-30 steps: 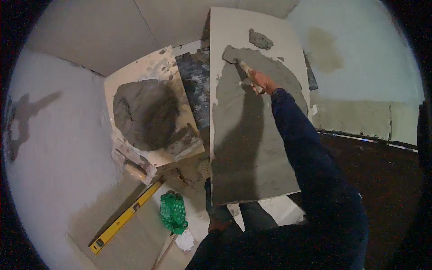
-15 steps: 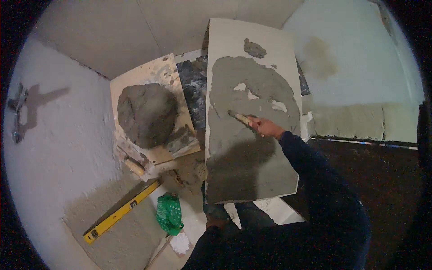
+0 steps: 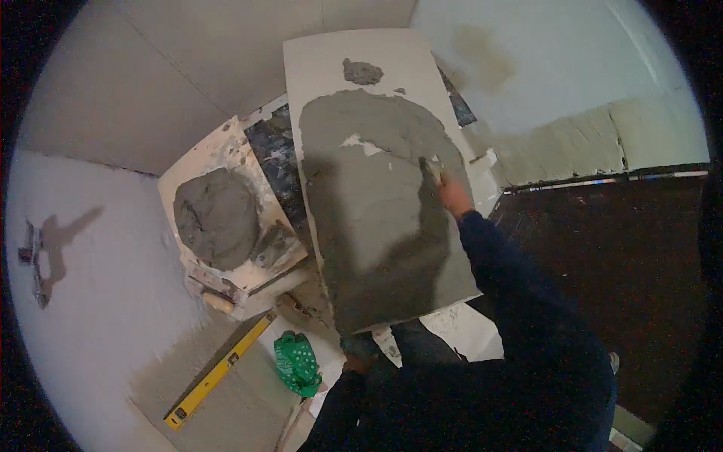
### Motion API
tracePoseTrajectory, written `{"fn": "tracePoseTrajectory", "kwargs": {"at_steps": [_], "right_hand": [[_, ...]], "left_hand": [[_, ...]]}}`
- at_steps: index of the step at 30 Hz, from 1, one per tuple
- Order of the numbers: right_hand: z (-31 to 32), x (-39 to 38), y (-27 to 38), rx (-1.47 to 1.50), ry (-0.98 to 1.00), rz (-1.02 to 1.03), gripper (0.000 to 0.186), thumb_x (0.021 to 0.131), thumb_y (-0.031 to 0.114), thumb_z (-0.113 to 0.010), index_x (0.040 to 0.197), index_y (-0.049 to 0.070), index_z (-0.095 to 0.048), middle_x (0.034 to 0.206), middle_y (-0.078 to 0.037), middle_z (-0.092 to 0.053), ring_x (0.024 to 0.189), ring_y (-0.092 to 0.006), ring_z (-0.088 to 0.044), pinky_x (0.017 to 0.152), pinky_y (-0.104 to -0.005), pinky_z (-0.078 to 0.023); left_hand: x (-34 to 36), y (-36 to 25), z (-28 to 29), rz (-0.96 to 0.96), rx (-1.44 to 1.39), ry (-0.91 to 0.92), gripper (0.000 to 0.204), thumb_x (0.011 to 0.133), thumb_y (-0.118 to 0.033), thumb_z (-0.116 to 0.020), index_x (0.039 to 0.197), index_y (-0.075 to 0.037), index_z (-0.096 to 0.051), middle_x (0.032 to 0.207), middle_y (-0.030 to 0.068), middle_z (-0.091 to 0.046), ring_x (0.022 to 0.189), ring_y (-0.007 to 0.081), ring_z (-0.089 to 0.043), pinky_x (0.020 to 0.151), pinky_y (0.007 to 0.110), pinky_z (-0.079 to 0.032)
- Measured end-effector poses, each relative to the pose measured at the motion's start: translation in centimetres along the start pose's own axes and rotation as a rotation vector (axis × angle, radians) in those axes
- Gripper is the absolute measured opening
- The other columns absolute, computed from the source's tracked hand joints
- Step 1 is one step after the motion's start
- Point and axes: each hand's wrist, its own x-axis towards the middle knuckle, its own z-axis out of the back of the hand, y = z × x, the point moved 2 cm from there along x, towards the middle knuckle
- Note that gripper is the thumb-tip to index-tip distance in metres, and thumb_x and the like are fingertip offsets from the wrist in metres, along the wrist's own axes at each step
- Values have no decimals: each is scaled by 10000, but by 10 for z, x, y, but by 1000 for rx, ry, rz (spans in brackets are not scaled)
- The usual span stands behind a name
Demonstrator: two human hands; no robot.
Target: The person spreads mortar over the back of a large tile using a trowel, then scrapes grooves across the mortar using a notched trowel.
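My right hand (image 3: 454, 196) is closed around the light handle of a trowel (image 3: 432, 172), near the right side of a long white board (image 3: 320, 64). The trowel's blade is hard to make out against the grey mortar (image 3: 376, 218) that coats most of the board. Two small bare patches show in the coat's upper half, and a separate lump of mortar (image 3: 363, 73) sits near the far end. Low in the picture, just below the board's near edge, is my left hand (image 3: 357, 364); it is dark, and its fingers cannot be made out.
To the left, a big mound of mortar (image 3: 217, 218) rests on a smaller, stained board (image 3: 169, 179). Below it lie a wooden-handled tool (image 3: 218, 303), a yellow spirit level (image 3: 215, 380) and a green dotted cloth or bag (image 3: 296, 364). Walls stand around; dark floor (image 3: 610, 248) lies right.
My view has turned, so the boards appear further left and tilted. My right hand has moved the trowel toward the board's right side and turned it; the bare patches in the mortar are smaller.
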Motion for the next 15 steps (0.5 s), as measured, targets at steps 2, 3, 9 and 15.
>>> {"fn": "tracePoseTrajectory", "kwargs": {"at_steps": [2, 3, 9, 15], "right_hand": [[-9, -44, -28, 209, 15, -154, 352, 871, 289, -466, 1150, 79, -510, 838, -213, -612, 735, -372, -598, 643, -450, -459], [-14, -69, -35, 356, 64, -279, 369, 869, 284, -473, 1174, 79, -499, 819, -206, -612, 734, -347, -607, 654, -437, -460], [-41, -154, -53, 303, 90, -309, 339, 879, 318, -478, 1109, 70, -506, 760, -116, -569, 627, -166, -576, 490, -315, -456], [-60, -59, -22, 1129, 175, -264, 469, 909, 515, -370, 1011, 70, -478, 722, -51, -523, 542, -165, -520, 441, -302, -463]], "left_hand": [[-2, 2, 1, -46, 38, 12, 999, 667, -676, -567, 1350, -13, -264, 1312, 232, -407, 1209, 346, -406, 989, 411, -361], [-3, 4, 3, -74, 56, 11, 995, 671, -676, -564, 1349, -12, -265, 1310, 233, -410, 1209, 346, -406, 989, 412, -361], [6, 60, -11, -21, -287, 38, 939, 722, -649, -525, 1337, 14, -272, 1291, 241, -425, 1186, 349, -423, 966, 414, -372], [-21, 78, -15, 31, -554, 116, 887, 741, -575, -547, 1345, 8, -260, 1282, 234, -430, 1150, 348, -444, 910, 415, -401]]}}
